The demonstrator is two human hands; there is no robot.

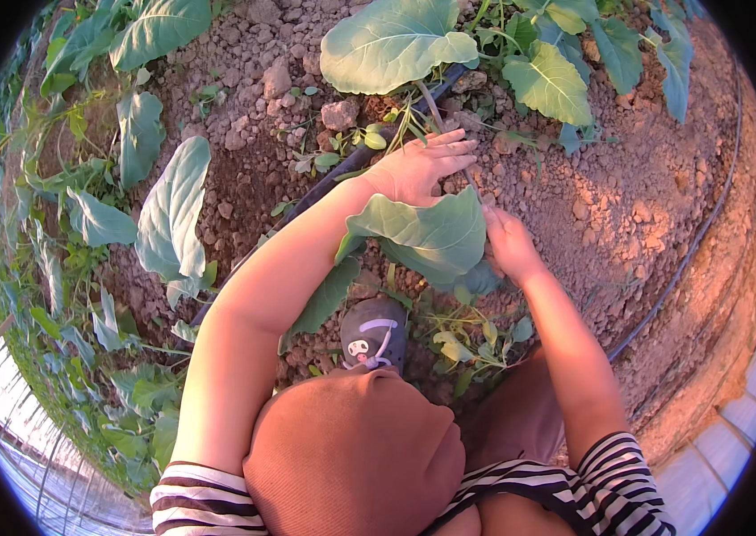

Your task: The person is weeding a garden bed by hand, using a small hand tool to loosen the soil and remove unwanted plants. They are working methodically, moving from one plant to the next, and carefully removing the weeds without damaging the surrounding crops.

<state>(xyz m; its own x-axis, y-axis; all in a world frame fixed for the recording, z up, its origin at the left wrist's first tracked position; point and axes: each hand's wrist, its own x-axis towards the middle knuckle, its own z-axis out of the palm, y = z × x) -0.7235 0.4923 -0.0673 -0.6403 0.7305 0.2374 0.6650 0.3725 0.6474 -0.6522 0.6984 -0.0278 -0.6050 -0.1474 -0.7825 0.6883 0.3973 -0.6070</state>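
My left hand (pixel 421 167) is stretched out palm down over the soil, fingers extended across a thin brown rod (pixel 433 110), which could be a stick or a stem. The rod runs from beneath a large green leaf (pixel 391 50) down towards my right hand (pixel 510 244). That hand's fingers are curled at the rod's lower end, partly hidden behind a broad cabbage-like leaf (pixel 428 234). Beside my left wrist are small weeds (pixel 371 139) and a black irrigation pipe (pixel 324 187) lying along the ground.
Leafy plants (pixel 173 208) crowd the left side, and more leaves (pixel 548 84) stand at the upper right. A thin dark hose (pixel 692 251) curves across the soil on the right. Below my hands are a dark clog (pixel 374 331), my knee (pixel 351 449) and weeds (pixel 475 345).
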